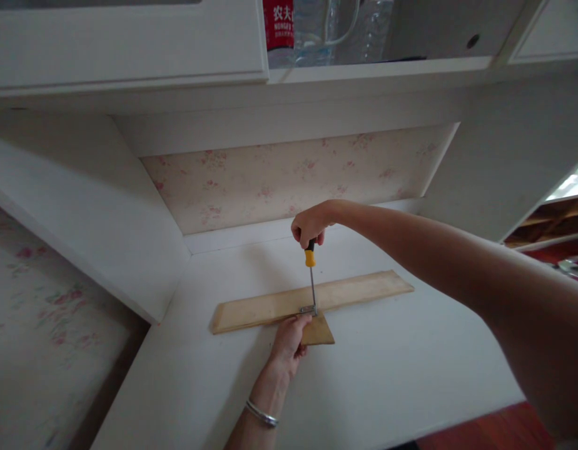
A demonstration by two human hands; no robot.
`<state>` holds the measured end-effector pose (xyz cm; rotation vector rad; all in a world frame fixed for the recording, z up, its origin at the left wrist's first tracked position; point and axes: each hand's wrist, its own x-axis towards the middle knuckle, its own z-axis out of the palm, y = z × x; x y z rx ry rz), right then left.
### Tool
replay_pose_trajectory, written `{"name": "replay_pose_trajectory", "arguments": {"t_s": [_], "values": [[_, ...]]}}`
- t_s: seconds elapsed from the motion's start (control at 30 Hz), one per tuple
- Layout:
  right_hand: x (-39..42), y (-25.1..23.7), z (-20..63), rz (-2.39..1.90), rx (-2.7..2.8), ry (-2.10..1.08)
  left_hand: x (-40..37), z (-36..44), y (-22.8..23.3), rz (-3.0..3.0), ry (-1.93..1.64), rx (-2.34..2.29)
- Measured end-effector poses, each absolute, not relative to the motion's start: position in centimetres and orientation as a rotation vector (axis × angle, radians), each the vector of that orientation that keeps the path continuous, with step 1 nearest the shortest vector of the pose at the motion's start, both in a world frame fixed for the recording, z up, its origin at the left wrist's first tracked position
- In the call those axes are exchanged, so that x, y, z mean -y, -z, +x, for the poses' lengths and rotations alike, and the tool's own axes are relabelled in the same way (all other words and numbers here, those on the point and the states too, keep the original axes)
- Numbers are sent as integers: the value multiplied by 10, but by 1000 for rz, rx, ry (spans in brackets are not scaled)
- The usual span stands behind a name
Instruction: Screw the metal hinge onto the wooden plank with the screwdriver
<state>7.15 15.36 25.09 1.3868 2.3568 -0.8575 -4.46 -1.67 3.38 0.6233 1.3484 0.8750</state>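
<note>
Holding a screwdriver (311,275) straight up and down, the right hand (309,225) wraps around the top of its black and yellow handle. The fingers (302,236) are curled tight on the handle, so the tool cannot wobble. Standing it straight lets the hand push down through the thin metal shaft onto the tip.

The tip sits on a small metal bracket (308,309). I cannot see a screw there; it is too small to tell. The bracket lies at the near edge of a long wooden strip (354,289), right where a smaller piece of wood (318,331) meets it. The long strip lies flat on the white surface (387,375) and runs from left to right, a little tilted. It probably lies flat so it stays put when pushed on.

The left hand (289,340) rests on the small piece, just beside the bracket. Its fingers (302,319) press down flat on the wood and touch the spot by the tip. This looks like a way to keep both pieces from sliding while the other hand works. A silver bangle (261,414) is on that wrist.

Behind the wood is a wall with pink flowers (293,175). Up on a shelf (387,64) stand clear bottles (317,31), well apart from the hands.
</note>
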Motion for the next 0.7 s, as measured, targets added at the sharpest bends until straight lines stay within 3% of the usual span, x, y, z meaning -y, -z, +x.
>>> {"name": "replay_pose_trajectory", "arguments": {"t_s": [0.33,0.7], "values": [[-151,-260,84,962,-2565,1001,15,-44,-31,630,-897,-1330],[-147,-250,118,893,-2737,1236,15,-46,-35,609,-828,-1315]]}}
